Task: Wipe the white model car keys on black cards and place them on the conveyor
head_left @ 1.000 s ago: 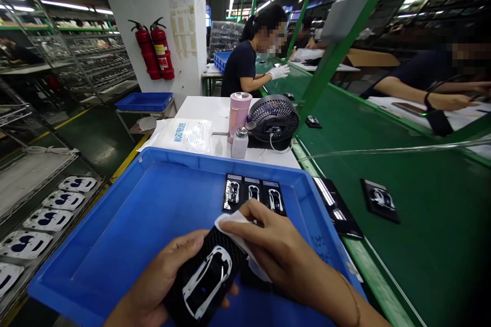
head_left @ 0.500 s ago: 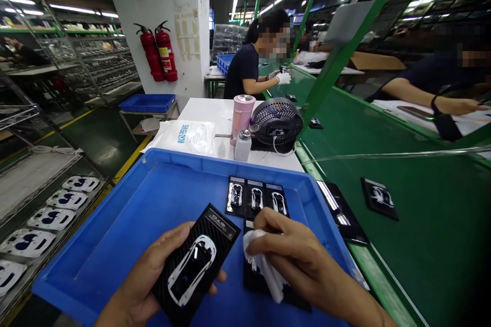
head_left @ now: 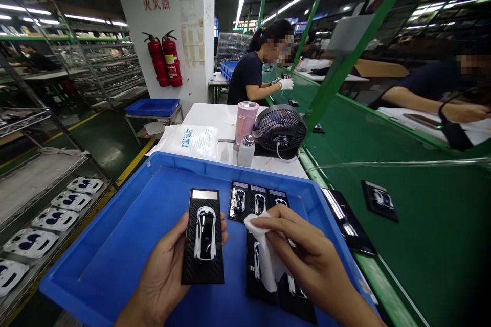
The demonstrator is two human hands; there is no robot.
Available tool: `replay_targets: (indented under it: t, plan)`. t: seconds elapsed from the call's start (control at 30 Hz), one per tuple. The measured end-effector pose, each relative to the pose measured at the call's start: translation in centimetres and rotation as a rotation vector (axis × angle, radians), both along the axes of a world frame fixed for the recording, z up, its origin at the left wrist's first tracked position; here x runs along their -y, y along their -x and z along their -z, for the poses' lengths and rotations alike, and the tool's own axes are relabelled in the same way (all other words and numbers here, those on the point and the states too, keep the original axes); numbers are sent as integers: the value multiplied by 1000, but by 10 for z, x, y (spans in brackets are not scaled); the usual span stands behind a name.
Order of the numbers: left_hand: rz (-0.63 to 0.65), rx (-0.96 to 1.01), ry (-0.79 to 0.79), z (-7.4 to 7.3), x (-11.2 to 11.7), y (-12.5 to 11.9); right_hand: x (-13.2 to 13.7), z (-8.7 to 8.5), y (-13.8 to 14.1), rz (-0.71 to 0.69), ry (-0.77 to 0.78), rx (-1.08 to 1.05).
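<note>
My left hand is closed around a model car on a black base. The car is white and black, and the base has a carbon-like weave with a silver plate at its far end. A white cloth hangs from the pinched fingers of my right hand, to the right of the held model. Below the cloth, more model cars on black bases lie in the blue tray, partly hidden by my right hand. Behind them stands a row of three similar models.
A white bottle with a metal top, a pink tumbler and a black fan stand beyond the tray. On the right runs a green conveyor carrying another model. White car bodies fill a left rack. Co-workers sit nearby.
My left hand has turned the held model from tilted to nearly upright in view, and its plate now shines. My right hand with the cloth has shifted slightly. The camera view has moved a little.
</note>
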State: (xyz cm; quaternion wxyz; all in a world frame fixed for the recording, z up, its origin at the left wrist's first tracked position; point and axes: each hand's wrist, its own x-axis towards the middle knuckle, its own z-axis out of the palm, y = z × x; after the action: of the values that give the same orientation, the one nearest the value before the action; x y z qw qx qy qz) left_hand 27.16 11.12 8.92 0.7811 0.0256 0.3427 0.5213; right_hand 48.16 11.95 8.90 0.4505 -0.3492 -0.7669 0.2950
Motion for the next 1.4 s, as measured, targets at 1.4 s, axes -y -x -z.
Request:
replay_targets:
  t: [1.4]
  plan:
    - [-44, 185, 147, 10, 5, -12, 21, -11, 24, -96, -251, 248]
